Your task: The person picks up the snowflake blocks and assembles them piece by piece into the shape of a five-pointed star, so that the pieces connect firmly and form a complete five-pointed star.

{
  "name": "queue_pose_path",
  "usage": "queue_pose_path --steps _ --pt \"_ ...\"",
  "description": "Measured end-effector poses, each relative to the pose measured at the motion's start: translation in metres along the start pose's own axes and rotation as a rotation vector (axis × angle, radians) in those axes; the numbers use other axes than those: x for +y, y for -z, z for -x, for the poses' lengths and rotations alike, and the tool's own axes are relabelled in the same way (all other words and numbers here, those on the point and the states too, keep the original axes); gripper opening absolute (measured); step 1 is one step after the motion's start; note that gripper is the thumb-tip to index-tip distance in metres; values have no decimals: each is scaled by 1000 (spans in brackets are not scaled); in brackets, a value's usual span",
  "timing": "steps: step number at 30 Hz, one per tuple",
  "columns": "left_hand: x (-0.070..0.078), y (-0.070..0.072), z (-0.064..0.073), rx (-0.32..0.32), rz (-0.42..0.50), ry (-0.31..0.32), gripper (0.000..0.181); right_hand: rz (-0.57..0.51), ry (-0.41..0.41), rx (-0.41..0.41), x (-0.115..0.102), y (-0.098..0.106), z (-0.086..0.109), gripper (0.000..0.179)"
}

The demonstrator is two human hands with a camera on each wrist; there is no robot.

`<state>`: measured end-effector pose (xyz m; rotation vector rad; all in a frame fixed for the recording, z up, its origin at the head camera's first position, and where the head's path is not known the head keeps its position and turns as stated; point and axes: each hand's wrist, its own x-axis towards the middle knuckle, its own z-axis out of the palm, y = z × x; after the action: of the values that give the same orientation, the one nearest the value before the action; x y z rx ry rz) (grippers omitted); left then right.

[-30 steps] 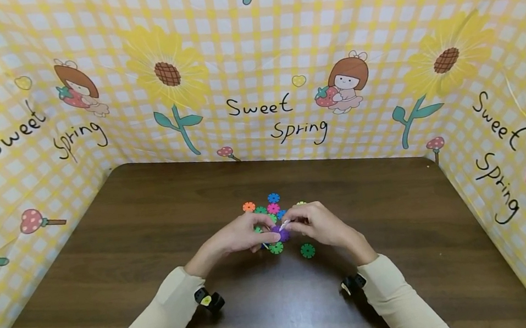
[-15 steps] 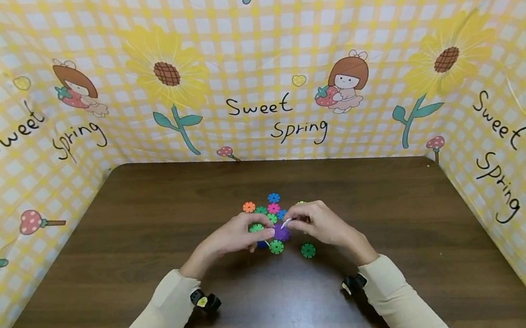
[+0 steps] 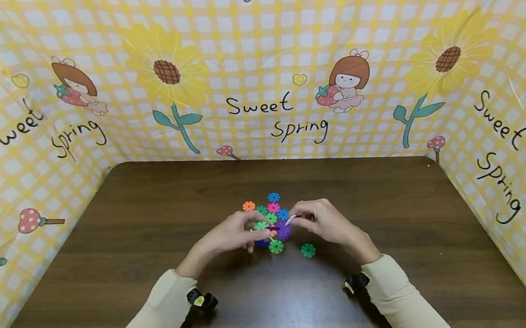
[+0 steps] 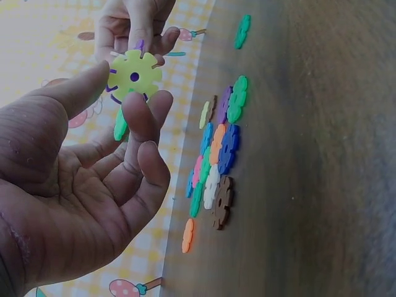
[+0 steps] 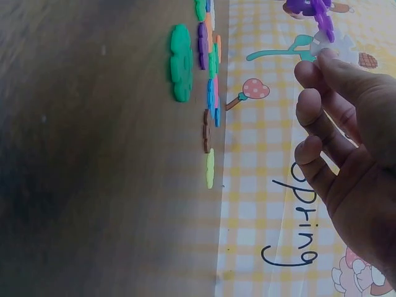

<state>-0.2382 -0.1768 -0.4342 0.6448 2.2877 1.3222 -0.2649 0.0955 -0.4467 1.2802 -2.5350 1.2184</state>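
Observation:
My left hand (image 3: 229,234) holds a small cluster of joined snowflake discs above the table. In the left wrist view, a yellow disc (image 4: 145,74) faces the camera, a green disc (image 4: 120,124) hangs edge-on below, and purple edges show behind. My right hand (image 3: 328,222) pinches a whitish disc (image 5: 323,44) between thumb and index finger. Against this disc, in the right wrist view, stands a purple disc (image 5: 325,23); whether they are slotted together I cannot tell. My left fingertips hide part of the cluster.
Several loose discs lie on the brown table (image 3: 149,212) beneath and beyond the hands. Among them are an orange disc (image 3: 248,206), a blue disc (image 3: 274,197) and, nearer on the right, a green disc (image 3: 308,250). A checked cloth (image 3: 248,49) walls the table's back and sides.
My left hand has drawn slightly left, and its hold on the cluster has tilted; an orange bit now shows by the thumb. My right hand has shifted slightly right, still pinching the whitish disc.

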Motion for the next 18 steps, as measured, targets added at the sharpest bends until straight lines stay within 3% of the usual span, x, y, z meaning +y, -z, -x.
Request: queue_pose_path --steps 18 --pt "9 -12 -14 -5 -38 -30 22 -36 -59 -29 -2 -3 -6 7"
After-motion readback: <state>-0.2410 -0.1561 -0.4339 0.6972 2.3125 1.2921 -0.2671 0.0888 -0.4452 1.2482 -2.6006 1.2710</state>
